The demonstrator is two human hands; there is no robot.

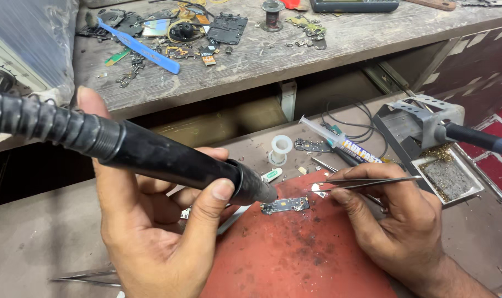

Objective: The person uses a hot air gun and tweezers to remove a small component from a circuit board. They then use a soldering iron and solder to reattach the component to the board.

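Left hand (151, 221) grips a thick black hot-air tool (168, 160), fingers curled under the barrel and thumb up behind it. The tool slants from the far left down toward the middle, and its ribbed black hose (41, 122) runs off the left edge. Its nozzle end hangs just above a small circuit board (285, 206), which lies on a red work mat (300, 254) speckled with dark grime.

Right hand (397, 215) is closed on a pair of metal tweezers (367, 181), pinched between thumb and forefinger. The tweezers lie nearly level, with one end near a small bright metal piece (317, 189) just right of the circuit board; whether they touch it cannot be told.

Beyond the mat, on the grey tabletop (35, 237), stand a white plastic spool (281, 147), a syringe of paste (339, 144) lying slantwise, a dark strip of board (313, 146) and a loop of thin black wire (350, 124). To the right a soldering iron with a blue handle (483, 140) rests in a grey metal stand (422, 118), whose tray (450, 177) holds a dirty pad and brass wool. A second pair of tweezers (85, 276) lies at the near left.

On the far wooden shelf (339, 41) lie a blue plastic pry tool (140, 48) and scattered phone parts (226, 27).
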